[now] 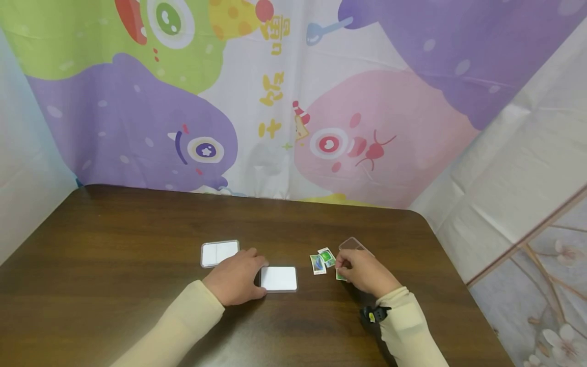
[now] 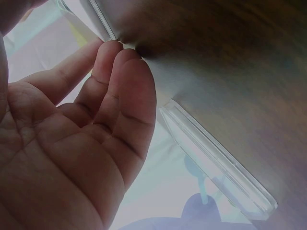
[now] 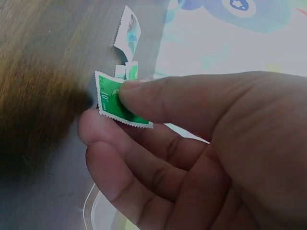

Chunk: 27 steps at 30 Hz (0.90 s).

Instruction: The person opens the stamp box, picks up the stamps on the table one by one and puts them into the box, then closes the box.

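Observation:
My left hand (image 1: 238,279) holds the left end of a clear plastic case with a white insert (image 1: 279,279), thumb near its front side and fingers along the back. In the left wrist view its fingertips (image 2: 108,50) are right at the case's edge. My right hand (image 1: 367,274) pinches a green postage stamp (image 3: 114,98) with a perforated white border between thumb and fingers. Just left of that hand, a blue-pictured stamp (image 1: 318,264) and a green stamp (image 1: 326,256) lie close together on the table.
Behind the left hand lies another clear case with a white insert (image 1: 219,253). A transparent case (image 1: 352,243) lies partly hidden behind the right hand. The brown wooden table (image 1: 151,229) meets a cartoon-printed curtain (image 1: 261,168) at its back edge.

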Motion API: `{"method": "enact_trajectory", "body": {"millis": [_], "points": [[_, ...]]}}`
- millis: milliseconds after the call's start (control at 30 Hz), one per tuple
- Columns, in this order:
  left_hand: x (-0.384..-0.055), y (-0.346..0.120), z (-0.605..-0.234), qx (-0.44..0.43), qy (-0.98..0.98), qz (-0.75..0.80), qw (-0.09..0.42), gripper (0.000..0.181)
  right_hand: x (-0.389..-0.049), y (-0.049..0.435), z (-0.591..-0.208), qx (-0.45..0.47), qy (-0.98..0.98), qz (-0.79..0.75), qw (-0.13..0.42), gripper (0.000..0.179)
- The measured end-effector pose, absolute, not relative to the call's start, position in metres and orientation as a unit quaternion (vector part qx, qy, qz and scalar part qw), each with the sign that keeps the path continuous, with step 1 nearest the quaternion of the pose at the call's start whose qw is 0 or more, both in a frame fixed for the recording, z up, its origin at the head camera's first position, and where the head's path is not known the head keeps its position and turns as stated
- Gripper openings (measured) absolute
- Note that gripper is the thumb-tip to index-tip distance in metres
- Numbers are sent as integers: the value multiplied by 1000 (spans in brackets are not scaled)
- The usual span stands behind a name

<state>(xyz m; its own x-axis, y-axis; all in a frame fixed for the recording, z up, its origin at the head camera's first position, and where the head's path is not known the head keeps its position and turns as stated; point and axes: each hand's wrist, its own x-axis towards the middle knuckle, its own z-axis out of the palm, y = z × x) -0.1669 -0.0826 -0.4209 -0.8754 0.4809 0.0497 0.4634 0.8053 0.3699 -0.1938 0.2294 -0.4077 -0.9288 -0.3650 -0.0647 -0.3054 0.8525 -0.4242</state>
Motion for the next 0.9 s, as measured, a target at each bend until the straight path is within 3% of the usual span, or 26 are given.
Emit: {"method": "enact_trajectory", "body": {"millis": [900], "points": [[-167,-83,-423,251,950,185,18,44,-196,228,-407,-174,969,-168,45,14]]}}
